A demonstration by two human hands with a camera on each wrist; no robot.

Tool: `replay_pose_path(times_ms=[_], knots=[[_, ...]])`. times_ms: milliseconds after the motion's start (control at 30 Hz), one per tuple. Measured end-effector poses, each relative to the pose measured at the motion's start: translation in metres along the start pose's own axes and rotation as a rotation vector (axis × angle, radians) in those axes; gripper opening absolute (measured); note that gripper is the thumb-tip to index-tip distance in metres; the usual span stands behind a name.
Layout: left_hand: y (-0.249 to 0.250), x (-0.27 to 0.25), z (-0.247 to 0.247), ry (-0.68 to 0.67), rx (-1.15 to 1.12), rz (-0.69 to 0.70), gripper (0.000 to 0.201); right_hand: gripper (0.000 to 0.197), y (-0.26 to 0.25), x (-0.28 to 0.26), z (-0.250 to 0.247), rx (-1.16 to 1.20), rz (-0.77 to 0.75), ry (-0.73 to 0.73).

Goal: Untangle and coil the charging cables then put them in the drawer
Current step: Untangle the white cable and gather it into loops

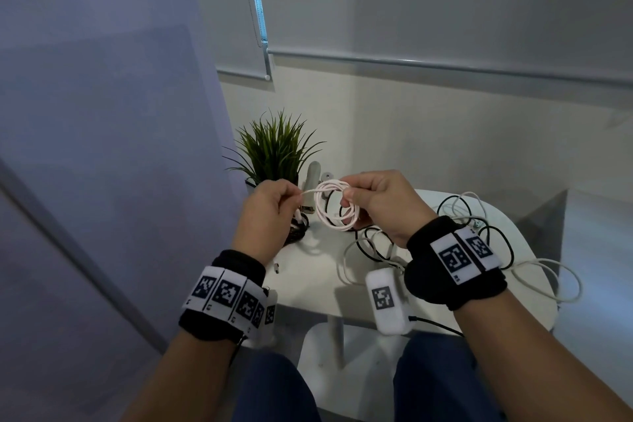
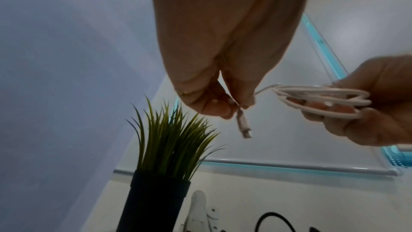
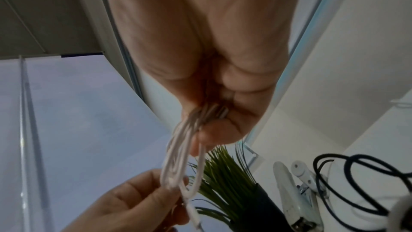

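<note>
A pale pink cable (image 1: 334, 207) is wound into a small coil above the back of the white table (image 1: 308, 281). My right hand (image 1: 380, 202) grips the coil (image 3: 178, 161) at its right side, fingers curled round the loops (image 2: 316, 101). My left hand (image 1: 270, 209) pinches the cable's free end beside the coil, and the plug (image 2: 244, 126) hangs below its fingertips. A tangle of black and white cables (image 1: 472, 233) lies on the table under and to the right of my right wrist. No drawer is in view.
A potted grass plant (image 1: 274, 151) stands at the table's back left, just behind my left hand. A white clip-like device (image 1: 313, 188) stands behind the coil. One white cable (image 1: 555, 281) droops over the table's right edge. A wall runs close along the left.
</note>
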State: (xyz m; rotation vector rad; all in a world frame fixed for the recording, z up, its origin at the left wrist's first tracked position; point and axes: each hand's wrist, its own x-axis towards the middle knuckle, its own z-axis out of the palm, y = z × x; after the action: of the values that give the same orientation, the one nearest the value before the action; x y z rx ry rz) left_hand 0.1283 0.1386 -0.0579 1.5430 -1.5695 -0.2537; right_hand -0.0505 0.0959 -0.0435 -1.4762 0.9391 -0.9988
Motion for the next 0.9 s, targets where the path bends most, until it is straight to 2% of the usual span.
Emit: replay_pose_path(times_ms=[67,167,267,333,467,567,733,900], knots=[[0.0,0.001,0.004,0.036,-0.088,-0.046,0.014,0.018,-0.002,-0.002,0.003,0.032,0.012,-0.029],[0.005,-0.001,0.011,0.038,-0.496,-0.273,0.015,0.023,-0.006,-0.004,0.005,0.065,0.013,-0.043],[0.01,-0.007,0.015,-0.03,-0.875,-0.425,0.015,0.027,-0.005,-0.003,0.006,0.05,0.014,-0.031],[0.011,-0.009,0.016,-0.1,-0.972,-0.451,0.016,0.031,-0.004,-0.003,0.007,0.054,0.017,-0.011],[0.009,-0.01,0.02,-0.128,-1.044,-0.509,0.011,0.033,-0.002,-0.002,0.009,0.045,-0.012,0.037],[0.014,-0.011,0.019,-0.12,-1.045,-0.495,0.015,0.031,0.0,-0.001,0.01,-0.005,-0.053,0.104],[0.03,-0.011,0.018,-0.01,-0.819,-0.336,0.014,0.032,0.003,0.0,0.012,-0.041,-0.105,0.179],[0.025,-0.003,0.023,0.048,-0.648,-0.382,0.015,0.026,0.001,-0.002,0.015,-0.002,-0.089,0.165]])
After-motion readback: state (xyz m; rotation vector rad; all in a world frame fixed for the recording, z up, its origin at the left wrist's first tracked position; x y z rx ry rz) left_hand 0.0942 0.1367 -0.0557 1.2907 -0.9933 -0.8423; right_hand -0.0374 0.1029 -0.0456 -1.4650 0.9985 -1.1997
